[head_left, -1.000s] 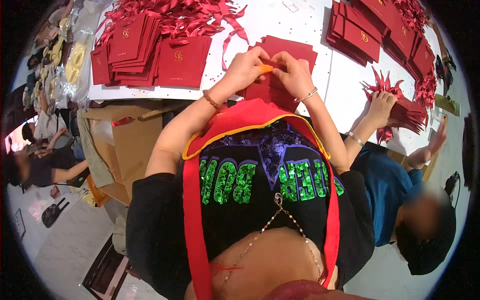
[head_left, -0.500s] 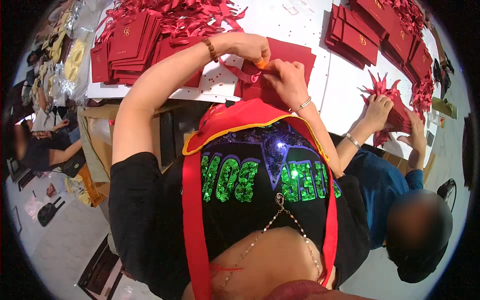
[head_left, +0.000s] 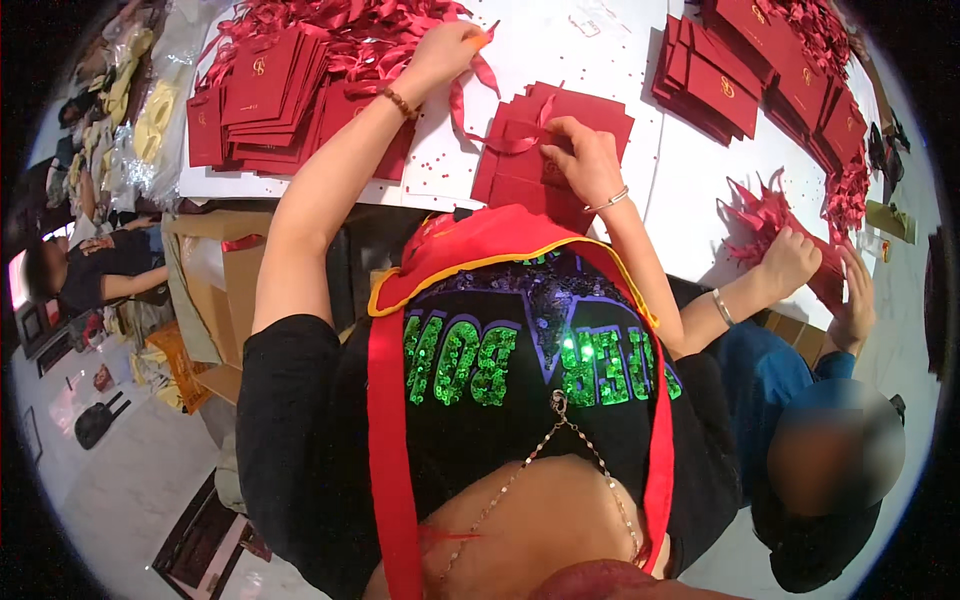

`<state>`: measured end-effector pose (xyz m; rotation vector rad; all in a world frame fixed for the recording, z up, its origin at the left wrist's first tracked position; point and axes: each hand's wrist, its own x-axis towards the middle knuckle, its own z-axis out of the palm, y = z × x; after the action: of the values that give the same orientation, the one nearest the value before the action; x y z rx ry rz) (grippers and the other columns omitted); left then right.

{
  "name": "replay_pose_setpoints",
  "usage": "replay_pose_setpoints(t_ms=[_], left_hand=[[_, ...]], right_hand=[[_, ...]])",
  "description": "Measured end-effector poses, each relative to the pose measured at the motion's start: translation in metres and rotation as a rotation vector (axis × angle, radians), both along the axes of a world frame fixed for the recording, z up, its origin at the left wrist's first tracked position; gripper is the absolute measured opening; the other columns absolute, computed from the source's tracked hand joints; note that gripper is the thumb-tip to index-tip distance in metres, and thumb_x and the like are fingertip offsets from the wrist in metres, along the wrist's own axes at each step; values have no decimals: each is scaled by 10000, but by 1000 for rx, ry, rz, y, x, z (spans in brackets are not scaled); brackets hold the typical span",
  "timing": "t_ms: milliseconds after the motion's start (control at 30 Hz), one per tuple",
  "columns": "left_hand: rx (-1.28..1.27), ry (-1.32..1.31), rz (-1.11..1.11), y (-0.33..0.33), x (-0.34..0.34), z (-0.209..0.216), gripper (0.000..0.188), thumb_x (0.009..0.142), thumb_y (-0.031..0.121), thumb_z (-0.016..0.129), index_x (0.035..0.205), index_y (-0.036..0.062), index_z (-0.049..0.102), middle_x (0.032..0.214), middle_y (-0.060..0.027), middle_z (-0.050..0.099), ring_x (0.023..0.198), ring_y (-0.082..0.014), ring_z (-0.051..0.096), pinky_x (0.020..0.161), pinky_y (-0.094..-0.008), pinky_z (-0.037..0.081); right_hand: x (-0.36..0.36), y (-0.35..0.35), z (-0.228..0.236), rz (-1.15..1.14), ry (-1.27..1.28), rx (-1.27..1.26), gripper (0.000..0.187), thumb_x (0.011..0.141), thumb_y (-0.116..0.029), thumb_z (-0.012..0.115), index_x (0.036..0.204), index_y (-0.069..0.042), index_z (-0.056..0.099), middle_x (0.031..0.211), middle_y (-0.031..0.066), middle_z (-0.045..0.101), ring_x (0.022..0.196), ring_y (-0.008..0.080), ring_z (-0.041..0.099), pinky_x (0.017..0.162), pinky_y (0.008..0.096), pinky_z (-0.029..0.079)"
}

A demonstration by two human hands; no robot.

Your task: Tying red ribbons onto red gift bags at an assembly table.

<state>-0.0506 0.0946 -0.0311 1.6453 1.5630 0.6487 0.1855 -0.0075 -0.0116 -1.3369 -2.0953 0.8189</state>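
Note:
My left hand (head_left: 447,55) reaches up over the white table, thumb and fingertips pinched on the end of a red ribbon (head_left: 457,108). An orange wrap shows on one fingertip. The ribbon droops from there down to a flat red paper bag (head_left: 520,165) in front of me. My right hand (head_left: 585,160) rests over that bag's right side, fingers bent, with a gap between thumb and forefinger. Under and beside it lie more flat red bags (head_left: 600,105).
To the left stands a fanned stack of red bags (head_left: 262,85) beside a heap of red ribbons (head_left: 370,40). More bag stacks (head_left: 710,75) lie at the right. A co-worker's hands (head_left: 795,265) hold beribboned red bags there. An open cardboard box (head_left: 245,290) sits below the table edge.
My left hand has moved from the bag up and to the left, drawing the ribbon out. My right hand has shifted slightly, its fingers parting. The co-worker's hands have moved a little.

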Motion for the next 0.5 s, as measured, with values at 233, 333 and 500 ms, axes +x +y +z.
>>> replay_pose_setpoints(t_ms=[233, 333, 500], left_hand=[[212, 657, -76, -22, 6, -16, 217, 781, 259, 545, 911, 99, 612, 941, -108, 607, 838, -305, 587, 691, -423, 460], [264, 707, -79, -21, -5, -28, 200, 786, 250, 557, 879, 74, 578, 935, -111, 600, 827, -306, 577, 664, -431, 449], [296, 115, 135, -29, 14, 12, 191, 821, 236, 527, 897, 71, 588, 790, -144, 628, 764, -331, 598, 656, -415, 456]], right_hand=[[3, 4, -11, -21, -17, 5, 266, 706, -154, 660, 939, -53, 581, 780, 141, 630, 743, 289, 609, 647, 368, 453], [2, 7, -11, -27, 28, -55, 275, 700, -161, 667, 940, -56, 583, 781, 144, 628, 745, 295, 609, 645, 369, 458], [1, 12, -4, -82, 37, -257, 277, 689, -177, 678, 926, -64, 590, 789, 148, 626, 743, 309, 605, 656, 376, 461]])
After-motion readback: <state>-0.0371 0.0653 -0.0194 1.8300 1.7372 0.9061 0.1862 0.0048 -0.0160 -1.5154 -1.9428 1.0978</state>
